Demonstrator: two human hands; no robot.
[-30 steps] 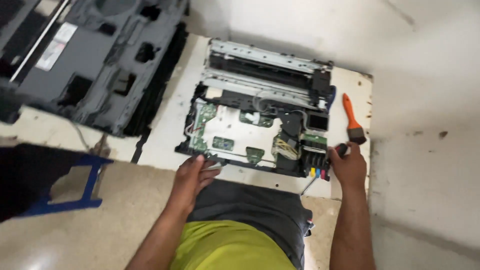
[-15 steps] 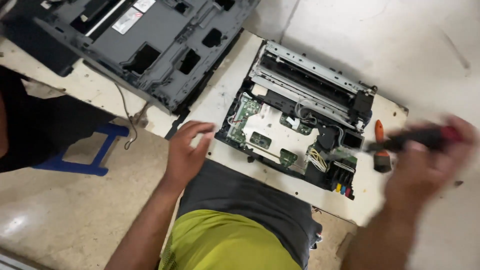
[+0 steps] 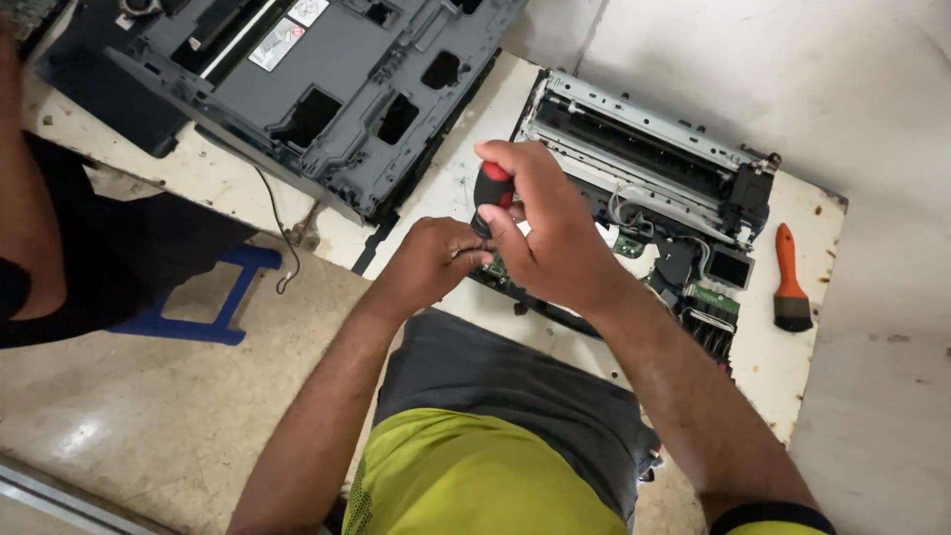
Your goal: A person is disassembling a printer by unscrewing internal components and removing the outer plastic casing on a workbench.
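The right hand (image 3: 555, 238) is clenched around a screwdriver (image 3: 492, 190), its fingers wrapped over the red-and-black handle so that only the top of the grip shows above the knuckles. The tool stands roughly upright over the near left corner of the opened printer (image 3: 674, 213), and its shaft and tip are hidden behind the two hands. The left hand (image 3: 436, 260) sits just below and to the left, touching the right; its fingers are curled in toward the spot under the handle, but what they pinch, if anything, cannot be told.

The printer lies stripped of its shell on a white desk (image 3: 792, 367) (the surface is scuffed and stained). A metal rail runs along its far side, with loose white wires, a green circuit board (image 3: 626, 245) and a small dark screen (image 3: 731, 267) showing to the right of the hands. A brush (image 3: 790, 282) with an orange handle lies flat on the desk to the right of the printer, apart from it.

The grey cover (image 3: 327, 89) rests upside down at the upper left, partly over the desk's edge. A blue stool (image 3: 203, 307) stands on the floor below it. Another person's arm (image 3: 25, 198) shows at the left edge.
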